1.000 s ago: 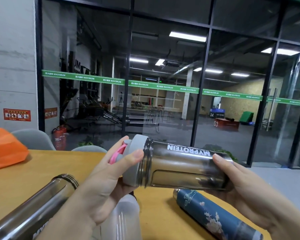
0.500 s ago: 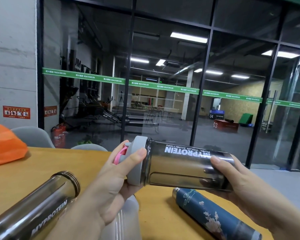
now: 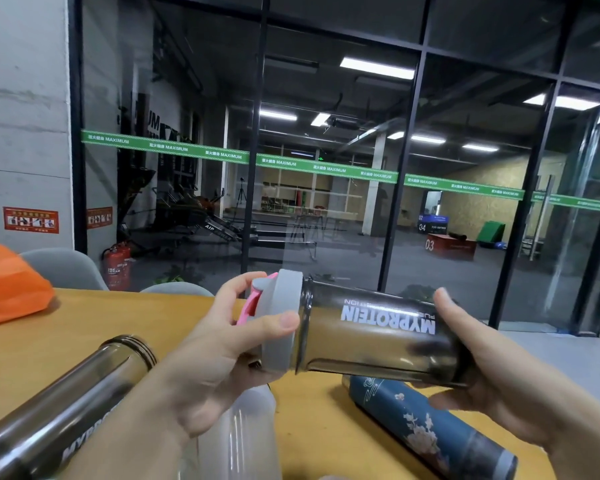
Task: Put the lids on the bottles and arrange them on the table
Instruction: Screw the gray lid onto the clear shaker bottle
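step: we screw grey lid onto smoked bottle | grip: left hand curled round lid, right hand clasping base | next: seat fully, probably, then stand it on tabletop

**Around and beyond the grip**

Far left of the grip, at about its height: orange bag. Just right of that, grey chair; a second chair back nearer the grip, just left of it. Between the two chairs, further back: red extinguishers. Up and far left, on concrete: red sign. Behind and above: glass wall crossed by green strip. Through the glass, up and right: box marked 03, green mat, lit ceiling lights.
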Available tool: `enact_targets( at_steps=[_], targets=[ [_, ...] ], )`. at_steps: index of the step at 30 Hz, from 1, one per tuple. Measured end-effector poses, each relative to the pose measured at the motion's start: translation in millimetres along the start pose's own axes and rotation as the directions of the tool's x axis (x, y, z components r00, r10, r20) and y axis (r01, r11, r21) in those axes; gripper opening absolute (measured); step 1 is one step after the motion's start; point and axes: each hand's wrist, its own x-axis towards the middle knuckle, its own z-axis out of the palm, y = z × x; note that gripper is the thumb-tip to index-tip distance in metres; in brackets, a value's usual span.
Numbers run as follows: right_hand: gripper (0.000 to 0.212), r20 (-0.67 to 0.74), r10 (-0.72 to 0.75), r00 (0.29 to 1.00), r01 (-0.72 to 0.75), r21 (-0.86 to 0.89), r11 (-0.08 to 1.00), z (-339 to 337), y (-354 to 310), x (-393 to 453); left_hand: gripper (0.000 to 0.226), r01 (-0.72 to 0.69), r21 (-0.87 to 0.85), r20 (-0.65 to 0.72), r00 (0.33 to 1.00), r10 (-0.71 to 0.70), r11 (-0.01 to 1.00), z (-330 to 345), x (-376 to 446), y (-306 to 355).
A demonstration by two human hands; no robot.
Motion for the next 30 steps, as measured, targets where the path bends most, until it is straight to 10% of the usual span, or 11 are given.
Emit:
enact_targets(
  at_steps=[2, 5, 9, 30],
  targets=[
    [0.054, 0.010, -0.084, 0.996, 0.083, 0.041, 0.996, 5.5, -0.3, -9.2, 0.082, 0.001, 0.087, 0.008, 1.000, -0.002, 0.996, 3.1, -1.1, -1.0],
    [0.093, -0.003, -0.184, 0.983, 0.182, 0.140, 0.973, -4.3, 6.9, -10.4, 0.094, -0.039, 0.126, -0.003, 0.999, 0.040, 0.991, 9.2, -1.7, -3.6],
    [0.034, 0.035, -0.118, 0.992, 0.112, 0.142, 0.983, 12.5, -6.7, -15.5, 0.093, -0.095, 0.170, 0.042, 0.995, 0.089, 0.981, 9.1, -0.1, -4.9],
    [0.026, -0.213, -0.402, 0.891, 0.434, 0.130, 0.892, 10.8, -7.9, 5.7, 0.071, 0.063, 0.051, 0.007, 0.998, -0.063, 0.997, 16.6, -3.4, 1.4]
  ],
)
